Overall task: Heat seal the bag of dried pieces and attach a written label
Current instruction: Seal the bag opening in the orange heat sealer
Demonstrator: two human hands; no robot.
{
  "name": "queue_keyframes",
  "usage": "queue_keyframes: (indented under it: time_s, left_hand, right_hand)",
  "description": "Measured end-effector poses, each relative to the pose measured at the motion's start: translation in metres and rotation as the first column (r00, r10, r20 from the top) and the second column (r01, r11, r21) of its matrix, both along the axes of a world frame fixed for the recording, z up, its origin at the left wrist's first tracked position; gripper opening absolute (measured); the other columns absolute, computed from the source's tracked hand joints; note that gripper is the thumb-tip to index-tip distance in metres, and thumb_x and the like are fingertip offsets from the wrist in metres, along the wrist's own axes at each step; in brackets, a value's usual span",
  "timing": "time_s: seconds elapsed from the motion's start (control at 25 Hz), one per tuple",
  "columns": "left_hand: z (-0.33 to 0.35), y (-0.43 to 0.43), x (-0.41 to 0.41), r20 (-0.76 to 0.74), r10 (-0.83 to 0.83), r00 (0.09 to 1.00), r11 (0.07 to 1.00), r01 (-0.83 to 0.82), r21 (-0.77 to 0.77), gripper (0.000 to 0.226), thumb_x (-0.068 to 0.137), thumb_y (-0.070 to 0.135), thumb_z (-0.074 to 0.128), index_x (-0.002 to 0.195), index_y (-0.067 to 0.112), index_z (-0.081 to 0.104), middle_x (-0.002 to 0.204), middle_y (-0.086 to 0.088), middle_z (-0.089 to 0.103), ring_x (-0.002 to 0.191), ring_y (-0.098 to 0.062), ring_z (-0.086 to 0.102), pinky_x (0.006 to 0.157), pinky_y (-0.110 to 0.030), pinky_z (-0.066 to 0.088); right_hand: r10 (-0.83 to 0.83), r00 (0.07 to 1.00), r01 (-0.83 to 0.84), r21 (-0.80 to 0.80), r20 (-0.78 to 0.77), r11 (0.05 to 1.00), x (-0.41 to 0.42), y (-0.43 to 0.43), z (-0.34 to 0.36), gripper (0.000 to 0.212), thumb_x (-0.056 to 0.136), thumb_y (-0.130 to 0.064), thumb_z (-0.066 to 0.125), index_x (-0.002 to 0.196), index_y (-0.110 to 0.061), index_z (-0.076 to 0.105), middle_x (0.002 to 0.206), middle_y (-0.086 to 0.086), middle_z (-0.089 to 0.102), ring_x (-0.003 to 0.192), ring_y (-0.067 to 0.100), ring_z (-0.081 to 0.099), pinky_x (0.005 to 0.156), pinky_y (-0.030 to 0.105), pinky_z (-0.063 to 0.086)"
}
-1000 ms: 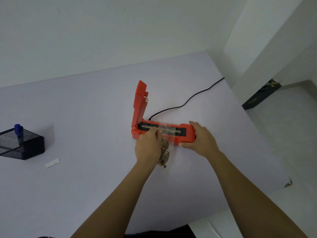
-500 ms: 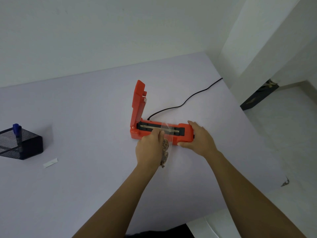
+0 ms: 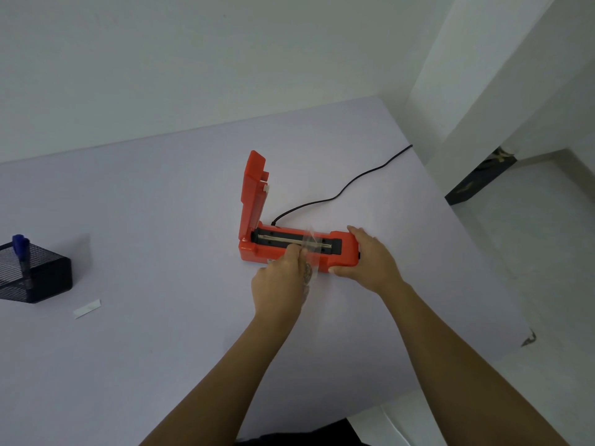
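Clear bag (image 3: 309, 252) pinched in closed left hand (image 3: 280, 283); right hand (image 3: 370, 262) grips orange sealer (image 3: 280, 249).

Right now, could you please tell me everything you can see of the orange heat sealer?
The heat sealer is a long orange plastic box lying flat on the pale table. Its hinged lid stands open, nearly upright at the left end, baring a black bed with a pale sealing strip. A black cord runs from its back towards the table's far edge. The right hand grips its right end; the left hand holds the clear bag, whose mouth lies across the strip.
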State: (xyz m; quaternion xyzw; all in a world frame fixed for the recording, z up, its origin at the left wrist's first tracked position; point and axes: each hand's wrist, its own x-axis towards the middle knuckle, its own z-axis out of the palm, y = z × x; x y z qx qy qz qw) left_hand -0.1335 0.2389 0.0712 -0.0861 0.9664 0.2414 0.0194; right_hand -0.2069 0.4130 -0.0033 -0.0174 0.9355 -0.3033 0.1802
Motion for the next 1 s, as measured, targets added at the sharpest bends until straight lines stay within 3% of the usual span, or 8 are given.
queue_keyframes:
  time_s: [0.12, 0.2, 0.28, 0.36, 0.6, 0.76, 0.92, 1.0]
  left_hand:
    - [-0.003, 0.000, 0.001, -0.026, 0.001, 1.000, 1.000, -0.001, 0.009, 0.016, 0.092, 0.017, 0.053, 0.104, 0.008, 0.057, 0.082, -0.011, 0.068, 0.067, -0.028, 0.066, 0.063, -0.033, 0.052]
    - [-0.008, -0.001, 0.002, -0.092, -0.007, 0.996, 1.000, 0.006, -0.008, 0.010, 0.084, 0.011, 0.065, 0.091, 0.006, 0.060, 0.066, -0.010, 0.067, 0.051, -0.027, 0.063, 0.051, -0.031, 0.051]
    - [-0.014, -0.001, 0.002, -0.180, -0.018, 0.983, 0.999, 0.010, -0.047, 0.019, 0.072, 0.007, 0.077, 0.077, 0.008, 0.060, 0.050, -0.005, 0.060, 0.034, -0.021, 0.055, 0.038, -0.025, 0.045]
    - [-0.017, -0.001, 0.002, -0.231, -0.042, 0.972, 0.997, 0.025, -0.077, 0.025, 0.065, 0.009, 0.083, 0.072, 0.009, 0.058, 0.043, -0.001, 0.056, 0.027, -0.016, 0.049, 0.036, -0.018, 0.037]
    - [-0.020, -0.004, 0.003, -0.281, -0.113, 0.953, 0.986, 0.071, -0.153, 0.039, 0.049, 0.014, 0.092, 0.071, 0.011, 0.059, 0.042, 0.003, 0.056, 0.026, -0.011, 0.045, 0.034, -0.014, 0.036]
    - [-0.024, -0.006, 0.005, -0.318, -0.146, 0.937, 0.980, 0.094, -0.173, 0.044, 0.046, 0.016, 0.094, 0.073, 0.009, 0.060, 0.042, 0.002, 0.055, 0.031, -0.006, 0.029, 0.040, -0.012, 0.029]
    - [-0.019, -0.007, 0.003, -0.354, -0.129, 0.926, 0.988, 0.089, -0.129, 0.034, 0.056, 0.013, 0.088, 0.076, 0.008, 0.061, 0.044, 0.000, 0.057, 0.029, -0.013, 0.048, 0.036, -0.017, 0.040]
    - [-0.013, -0.011, 0.001, -0.294, -0.045, 0.955, 0.998, 0.027, -0.065, 0.019, 0.073, 0.013, 0.077, 0.082, 0.006, 0.062, 0.054, -0.004, 0.063, 0.039, -0.020, 0.058, 0.043, -0.023, 0.047]
  right_hand:
    - [0.005, 1.000, -0.005, -0.002, -0.009, 1.000, -0.001, 0.000, 0.001, 0.105, 0.058, -0.052, 0.080, 0.143, -0.023, 0.025, 0.147, 0.005, 0.037, 0.135, 0.026, 0.035, 0.107, 0.050, 0.036]
    - [0.008, 1.000, -0.008, -0.008, 0.004, 1.000, -0.001, 0.000, 0.001, 0.104, 0.059, -0.050, 0.081, 0.143, -0.022, 0.026, 0.147, 0.005, 0.037, 0.136, 0.026, 0.034, 0.108, 0.050, 0.035]
    - [0.000, 1.000, 0.000, 0.004, 0.005, 1.000, -0.001, -0.001, 0.000, 0.105, 0.057, -0.053, 0.080, 0.142, -0.025, 0.026, 0.146, 0.005, 0.039, 0.133, 0.026, 0.037, 0.106, 0.051, 0.038]
    - [-0.004, 1.000, 0.004, 0.007, 0.008, 1.000, -0.001, -0.001, 0.001, 0.105, 0.055, -0.055, 0.080, 0.141, -0.025, 0.027, 0.144, 0.004, 0.041, 0.130, 0.026, 0.040, 0.103, 0.051, 0.041]
    - [0.007, 1.000, -0.006, 0.017, -0.008, 1.000, 0.000, -0.001, -0.001, 0.102, 0.057, -0.053, 0.080, 0.141, -0.025, 0.028, 0.142, 0.003, 0.043, 0.127, 0.025, 0.043, 0.102, 0.050, 0.043]
    - [0.008, 1.000, -0.008, 0.013, 0.000, 1.000, 0.000, -0.002, -0.003, 0.102, 0.057, -0.054, 0.080, 0.140, -0.026, 0.028, 0.141, 0.002, 0.043, 0.125, 0.025, 0.045, 0.101, 0.049, 0.044]
    - [0.007, 1.000, -0.007, -0.006, -0.015, 1.000, -0.001, 0.000, 0.000, 0.102, 0.058, -0.050, 0.081, 0.141, -0.023, 0.028, 0.143, 0.004, 0.042, 0.127, 0.026, 0.042, 0.104, 0.049, 0.040]
    - [0.021, 0.999, -0.022, -0.015, -0.025, 1.000, 0.000, 0.000, 0.002, 0.101, 0.060, -0.045, 0.082, 0.142, -0.020, 0.029, 0.140, 0.003, 0.044, 0.124, 0.025, 0.045, 0.103, 0.046, 0.041]
